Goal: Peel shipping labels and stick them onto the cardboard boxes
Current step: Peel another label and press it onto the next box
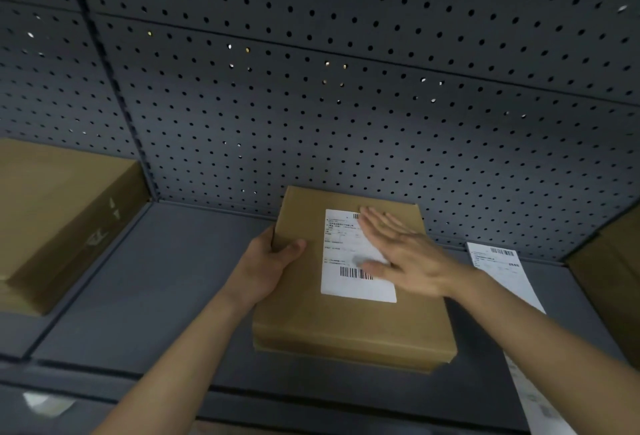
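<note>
A flat brown cardboard box (353, 323) lies on the grey shelf in the middle of the view. A white shipping label (343, 261) with barcodes sits on its top face. My left hand (270, 261) grips the box's left edge, thumb on top and fingers round the side. My right hand (405, 251) lies flat on the label with straight fingers, covering its right part. A strip of further white labels (502, 268) lies on the shelf to the right of the box, partly under my right forearm.
A dark pegboard wall (346, 88) rises behind the grey shelf (156, 278). A large cardboard box (59, 219) stands at the left and another box (613, 271) at the right edge. A lower shelf edge runs along the bottom.
</note>
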